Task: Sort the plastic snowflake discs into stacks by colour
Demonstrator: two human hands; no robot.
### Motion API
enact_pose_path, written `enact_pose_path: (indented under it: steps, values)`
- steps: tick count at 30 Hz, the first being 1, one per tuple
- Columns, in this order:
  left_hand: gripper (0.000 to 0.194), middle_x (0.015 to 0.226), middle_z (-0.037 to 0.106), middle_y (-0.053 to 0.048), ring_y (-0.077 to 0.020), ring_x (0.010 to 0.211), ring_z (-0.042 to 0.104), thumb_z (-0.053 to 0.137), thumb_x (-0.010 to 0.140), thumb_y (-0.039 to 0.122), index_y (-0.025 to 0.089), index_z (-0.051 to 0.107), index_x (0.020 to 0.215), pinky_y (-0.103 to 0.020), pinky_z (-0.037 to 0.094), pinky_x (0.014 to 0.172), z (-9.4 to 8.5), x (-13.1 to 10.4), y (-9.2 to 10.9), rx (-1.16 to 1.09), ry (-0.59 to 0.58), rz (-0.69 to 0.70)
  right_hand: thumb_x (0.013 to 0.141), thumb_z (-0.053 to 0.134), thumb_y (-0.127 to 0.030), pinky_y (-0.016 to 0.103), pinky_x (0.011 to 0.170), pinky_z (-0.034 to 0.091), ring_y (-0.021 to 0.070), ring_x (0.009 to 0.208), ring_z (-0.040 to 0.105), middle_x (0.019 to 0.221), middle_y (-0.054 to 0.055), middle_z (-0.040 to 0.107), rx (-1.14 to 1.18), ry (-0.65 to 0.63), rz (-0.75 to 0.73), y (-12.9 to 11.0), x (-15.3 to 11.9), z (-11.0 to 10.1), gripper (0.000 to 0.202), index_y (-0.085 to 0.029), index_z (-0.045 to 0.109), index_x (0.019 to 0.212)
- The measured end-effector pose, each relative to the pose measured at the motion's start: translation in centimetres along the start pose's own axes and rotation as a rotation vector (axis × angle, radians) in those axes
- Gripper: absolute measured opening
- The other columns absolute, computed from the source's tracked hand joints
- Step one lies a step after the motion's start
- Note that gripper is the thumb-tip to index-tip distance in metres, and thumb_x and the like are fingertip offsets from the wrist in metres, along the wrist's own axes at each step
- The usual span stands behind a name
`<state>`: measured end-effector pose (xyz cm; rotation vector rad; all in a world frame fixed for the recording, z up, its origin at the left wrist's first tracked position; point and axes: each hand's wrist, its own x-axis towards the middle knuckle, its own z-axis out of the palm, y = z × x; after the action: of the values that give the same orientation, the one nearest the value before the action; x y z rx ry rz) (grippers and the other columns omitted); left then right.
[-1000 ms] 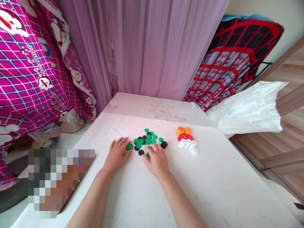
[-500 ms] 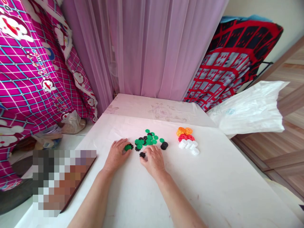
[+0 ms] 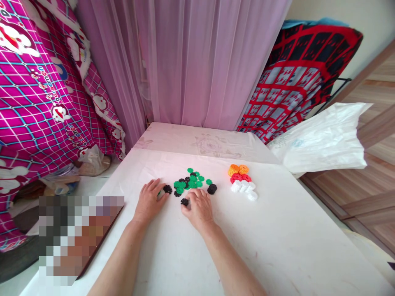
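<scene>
My left hand [image 3: 148,202] rests on the table, thumb and fingers curved around a green notched disc [image 3: 159,193] that mostly hides behind the fingers. A black notched disc [image 3: 167,189] lies right by its fingertips. To the right, my right hand [image 3: 200,206] pinches a black disc [image 3: 184,202] between thumb and forefinger, low over the table. Beyond both hands spreads a mixed heap of green discs [image 3: 194,181] and black ones. A small pile of black discs [image 3: 212,189] sits just right of my right hand's fingers.
Orange discs [image 3: 238,169], red discs [image 3: 237,178] and white discs [image 3: 243,186] form groups at the right. A white plastic bag [image 3: 324,139] stands at the table's right edge. On the left lies a blurred-out flat item [image 3: 89,238]. A purple curtain [image 3: 197,61] hangs behind the table [image 3: 247,255].
My left hand has shifted slightly; the green disc by it is now mostly hidden and the black disc beside it shows more fully. My right hand keeps its pinch. The view has moved slightly.
</scene>
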<state>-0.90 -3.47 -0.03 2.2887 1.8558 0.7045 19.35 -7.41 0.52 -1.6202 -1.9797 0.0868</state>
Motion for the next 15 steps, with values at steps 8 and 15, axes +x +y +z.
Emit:
enact_pose_path:
  steps: [8,15]
  values:
    - [0.031,0.14,0.061,-0.005,-0.0308,0.137,0.048,0.055,0.088,0.04,0.032,0.071,0.114,-0.056,0.034,0.115,-0.4,0.1,0.3,-0.027,-0.062,-0.029,0.078,0.067,-0.028,0.036,0.088,0.042,0.024,0.1,0.059,0.104,0.008,0.069,0.035,0.331,0.056,5.1,1.3,-3.9,0.012,-0.022,0.066,0.088]
    - [0.031,0.14,0.061,-0.005,-0.0304,0.137,0.048,0.056,0.088,0.04,0.032,0.071,0.115,-0.056,0.034,0.115,-0.5,0.0,0.5,-0.022,-0.059,-0.024,0.078,0.063,-0.035,0.037,0.086,0.043,0.0233,0.092,0.06,0.099,0.007,0.071,0.0,0.263,0.17,10.2,2.5,-5.7,0.014,-0.022,0.066,0.082]
